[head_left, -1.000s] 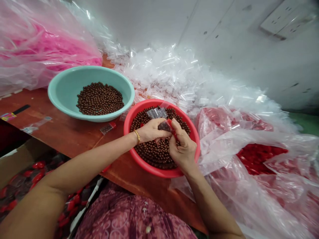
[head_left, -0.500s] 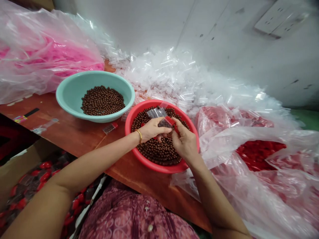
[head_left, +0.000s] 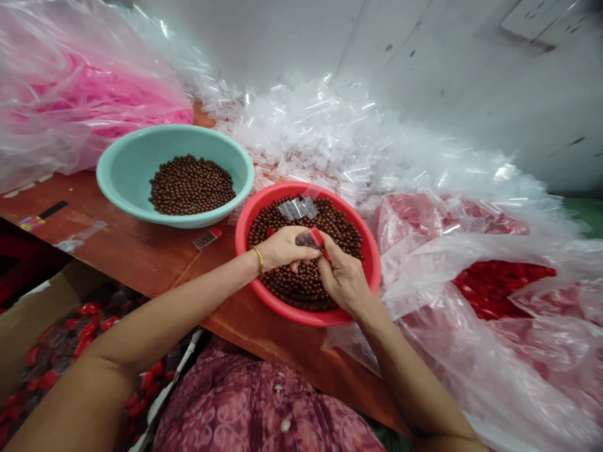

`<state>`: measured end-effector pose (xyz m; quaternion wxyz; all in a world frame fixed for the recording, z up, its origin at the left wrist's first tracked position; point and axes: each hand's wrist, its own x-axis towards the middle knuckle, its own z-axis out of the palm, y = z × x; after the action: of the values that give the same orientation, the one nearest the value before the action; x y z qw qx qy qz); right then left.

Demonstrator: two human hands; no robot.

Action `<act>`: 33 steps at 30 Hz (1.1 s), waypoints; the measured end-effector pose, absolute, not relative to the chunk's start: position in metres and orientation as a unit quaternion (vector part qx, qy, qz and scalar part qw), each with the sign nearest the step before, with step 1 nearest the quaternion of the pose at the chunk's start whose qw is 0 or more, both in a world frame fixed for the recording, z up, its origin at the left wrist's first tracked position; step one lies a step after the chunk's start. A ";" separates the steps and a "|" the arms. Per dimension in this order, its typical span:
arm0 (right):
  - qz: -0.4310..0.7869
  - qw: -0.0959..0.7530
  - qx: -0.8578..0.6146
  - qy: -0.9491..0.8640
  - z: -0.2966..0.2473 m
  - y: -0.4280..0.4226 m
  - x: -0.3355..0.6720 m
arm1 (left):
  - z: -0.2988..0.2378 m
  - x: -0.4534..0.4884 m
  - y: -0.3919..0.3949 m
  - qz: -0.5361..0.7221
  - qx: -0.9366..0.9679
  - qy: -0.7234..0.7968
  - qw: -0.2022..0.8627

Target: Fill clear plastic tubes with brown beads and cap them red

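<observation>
While its top is red, the pouch (head_left: 307,238) is clear.

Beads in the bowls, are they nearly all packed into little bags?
No. Done: one filled bag lies on the table by the teal bowl, and red-topped packs lie in the box. In hand: the left hand and right hand pinch a small bag over the red bowl. Left: both bowls hold many beads, and a heap of empty bags waits.

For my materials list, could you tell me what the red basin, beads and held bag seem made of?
Red basin: likely plastic, smooth, uniform colour. Beads: perhaps wood or plastic; round, brown, slightly glossy. Bag: thin clear plastic film, red strip.
</observation>
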<state>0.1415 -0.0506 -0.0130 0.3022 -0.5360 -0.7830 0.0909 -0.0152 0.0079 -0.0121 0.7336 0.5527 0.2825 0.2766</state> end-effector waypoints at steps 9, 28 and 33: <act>0.156 0.403 -0.566 -0.702 -0.002 -0.037 0.160 | -0.005 -0.005 0.004 0.220 0.770 0.394 0.452; 0.537 0.409 -0.526 -0.518 -0.014 -0.016 0.107 | -0.008 -0.006 -0.009 0.012 0.908 0.367 0.203; 0.612 0.401 -0.498 -0.465 -0.007 -0.009 0.113 | -0.004 -0.010 -0.011 0.078 0.913 0.357 0.184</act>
<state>0.1128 -0.0091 -0.0070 0.4014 -0.4983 -0.4653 0.6117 -0.0097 -0.0114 -0.0045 0.1839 0.9125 0.3568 0.0782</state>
